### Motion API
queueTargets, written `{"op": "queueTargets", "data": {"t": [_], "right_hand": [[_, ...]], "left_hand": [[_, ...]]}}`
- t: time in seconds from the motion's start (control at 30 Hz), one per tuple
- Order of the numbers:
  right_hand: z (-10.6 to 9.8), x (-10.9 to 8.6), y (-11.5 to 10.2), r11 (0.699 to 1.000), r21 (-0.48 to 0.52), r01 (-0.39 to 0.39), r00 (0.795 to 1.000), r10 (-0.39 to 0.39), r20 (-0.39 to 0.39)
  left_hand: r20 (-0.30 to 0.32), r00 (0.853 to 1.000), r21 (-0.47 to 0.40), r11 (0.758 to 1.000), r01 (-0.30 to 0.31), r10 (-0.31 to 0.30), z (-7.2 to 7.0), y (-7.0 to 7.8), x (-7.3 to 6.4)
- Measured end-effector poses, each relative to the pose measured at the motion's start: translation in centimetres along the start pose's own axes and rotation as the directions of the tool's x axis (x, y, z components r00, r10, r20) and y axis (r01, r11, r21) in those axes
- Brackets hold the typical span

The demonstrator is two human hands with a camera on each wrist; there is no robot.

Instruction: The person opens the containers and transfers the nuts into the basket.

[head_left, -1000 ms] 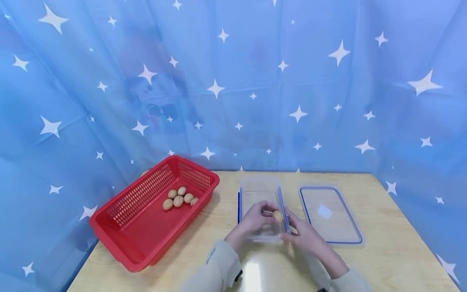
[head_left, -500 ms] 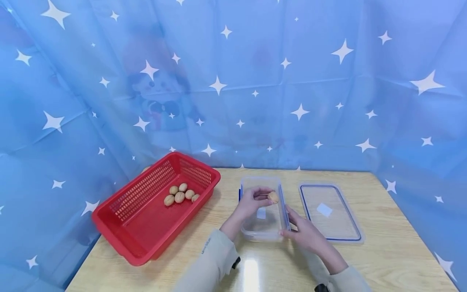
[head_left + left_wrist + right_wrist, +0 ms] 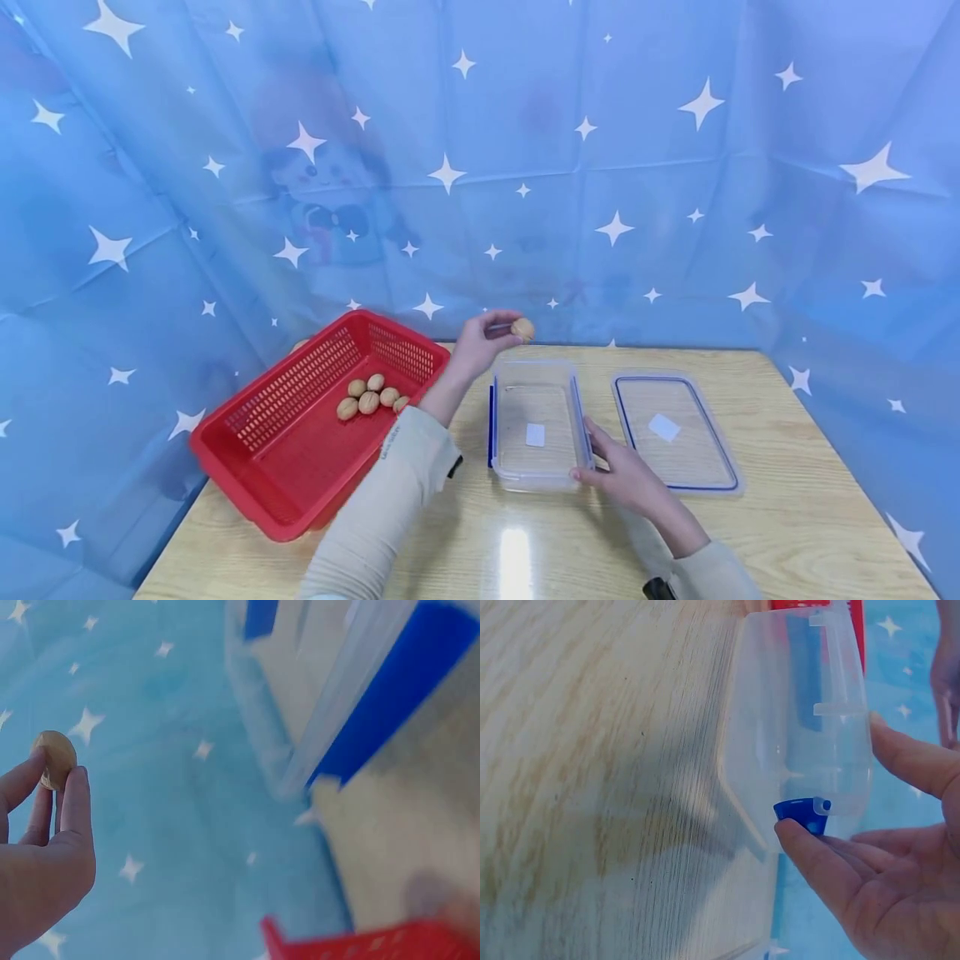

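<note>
My left hand point(image 3: 487, 342) pinches a walnut point(image 3: 522, 330) between thumb and fingertips, raised over the table's back edge behind a clear plastic food container point(image 3: 540, 479). In the left wrist view the same walnut point(image 3: 56, 759) sits at the fingertips. The container has no lid on it, and a white label shows through its bottom. My right hand point(image 3: 626, 475) grips its near right corner, thumb at the rim and fingers by a blue side latch point(image 3: 802, 814). Several more walnuts point(image 3: 368, 403) lie in a red plastic basket point(image 3: 300, 475) on the left.
The container's clear lid point(image 3: 690, 450), with a blue seal and a white label, lies flat to the right on the wooden table point(image 3: 795, 500). A blue star-patterned curtain point(image 3: 480, 167) hangs right behind the table's back edge.
My left hand has lifted the walnut out of the container and carried it up, back and to the left. The right hand stays at the container's corner.
</note>
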State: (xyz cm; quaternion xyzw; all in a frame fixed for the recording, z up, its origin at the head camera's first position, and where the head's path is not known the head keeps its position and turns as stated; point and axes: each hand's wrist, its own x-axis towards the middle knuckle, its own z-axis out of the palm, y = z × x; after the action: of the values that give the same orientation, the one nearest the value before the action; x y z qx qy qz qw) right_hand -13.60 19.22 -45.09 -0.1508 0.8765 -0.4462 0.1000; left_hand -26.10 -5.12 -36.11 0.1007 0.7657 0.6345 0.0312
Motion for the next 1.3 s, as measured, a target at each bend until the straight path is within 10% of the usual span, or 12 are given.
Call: {"op": "queueTargets", "data": {"t": [0.33,0.77,1.3], "right_hand": [[0.3,-0.4,-0.3,1.000,-0.002,-0.024,1.000,0.024,0.001],[0.3,-0.7,-0.1,1.000,0.005,-0.017,1.000,0.017,-0.002],[0.6,-1.0,-0.2,1.000,0.009,-0.028,1.000,0.028,0.000]], "left_hand": [[-0.130,0.991,0.071,0.997,0.002,0.007,-9.6,2.0,-0.2],[-0.270,0.945,0.189,0.953,0.238,-0.182,-19.8,-4.6,-3.2],[-0.310,0.853,0.197,0.849,0.491,-0.421,-23.7,-11.8,-7.6]]}}
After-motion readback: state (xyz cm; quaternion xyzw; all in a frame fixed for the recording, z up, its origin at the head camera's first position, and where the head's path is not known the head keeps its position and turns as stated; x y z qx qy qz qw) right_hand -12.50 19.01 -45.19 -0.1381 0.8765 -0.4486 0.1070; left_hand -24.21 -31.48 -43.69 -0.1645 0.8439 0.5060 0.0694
